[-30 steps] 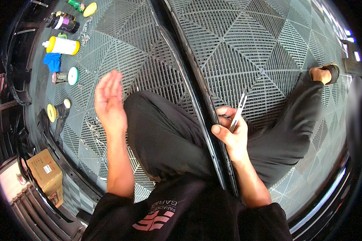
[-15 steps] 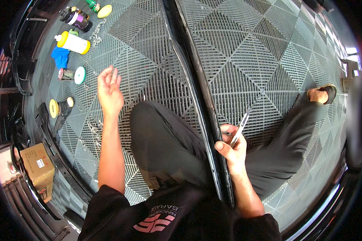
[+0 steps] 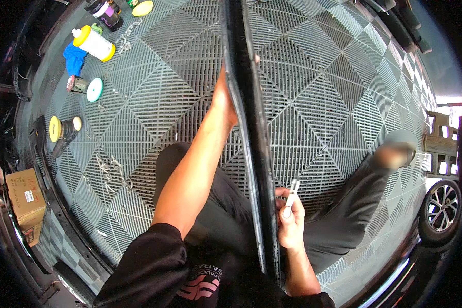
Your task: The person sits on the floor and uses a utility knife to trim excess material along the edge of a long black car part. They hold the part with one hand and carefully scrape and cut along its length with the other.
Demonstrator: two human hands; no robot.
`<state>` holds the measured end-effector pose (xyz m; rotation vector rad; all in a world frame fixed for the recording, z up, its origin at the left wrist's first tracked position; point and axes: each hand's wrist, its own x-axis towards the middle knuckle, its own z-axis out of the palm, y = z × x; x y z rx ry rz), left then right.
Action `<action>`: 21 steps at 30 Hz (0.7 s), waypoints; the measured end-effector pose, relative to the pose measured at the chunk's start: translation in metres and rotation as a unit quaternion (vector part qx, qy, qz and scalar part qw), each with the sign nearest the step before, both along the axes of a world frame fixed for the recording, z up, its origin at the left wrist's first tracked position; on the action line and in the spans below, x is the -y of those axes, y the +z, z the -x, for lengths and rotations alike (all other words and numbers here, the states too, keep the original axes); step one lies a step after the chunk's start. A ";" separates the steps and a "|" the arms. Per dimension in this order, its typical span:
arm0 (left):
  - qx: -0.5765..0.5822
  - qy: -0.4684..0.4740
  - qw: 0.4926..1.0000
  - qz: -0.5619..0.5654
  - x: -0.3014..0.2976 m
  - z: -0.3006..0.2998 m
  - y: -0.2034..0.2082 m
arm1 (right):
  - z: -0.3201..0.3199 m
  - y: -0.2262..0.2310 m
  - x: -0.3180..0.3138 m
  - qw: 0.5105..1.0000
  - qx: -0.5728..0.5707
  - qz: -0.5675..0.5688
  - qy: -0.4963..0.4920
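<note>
A long, narrow black panel (image 3: 251,133) stands edge-up between my legs, running from my body to the far edge of view. My left hand (image 3: 224,100) grips it from the left side, well up its length; a fingertip shows past its right edge, and most fingers are hidden behind it. On the panel's right, close to my body, my right hand (image 3: 291,222) is closed around a slim silver utility knife (image 3: 293,194), thumb pressed on its handle. The knife points away from me, its blade too faint to make out. That hand's fingers sit against the panel's edge.
Far left on the grated floor are a yellow-and-white bottle (image 3: 94,43), a blue cloth (image 3: 74,59), a polisher with a yellow pad (image 3: 61,129) and a teal-rimmed disc (image 3: 94,90). A cardboard box (image 3: 25,197) stands left; a car wheel (image 3: 441,206) is at right.
My left hand has swung right from open air onto the panel and taken hold of it. The panel stands more upright in view. The knife in my right hand has turned more upright.
</note>
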<state>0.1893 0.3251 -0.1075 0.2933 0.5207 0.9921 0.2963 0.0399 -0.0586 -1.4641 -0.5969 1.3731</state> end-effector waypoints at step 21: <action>-0.108 0.035 0.993 0.018 -0.009 -0.004 0.009 | -0.020 0.061 -0.183 0.883 0.413 -0.131 0.183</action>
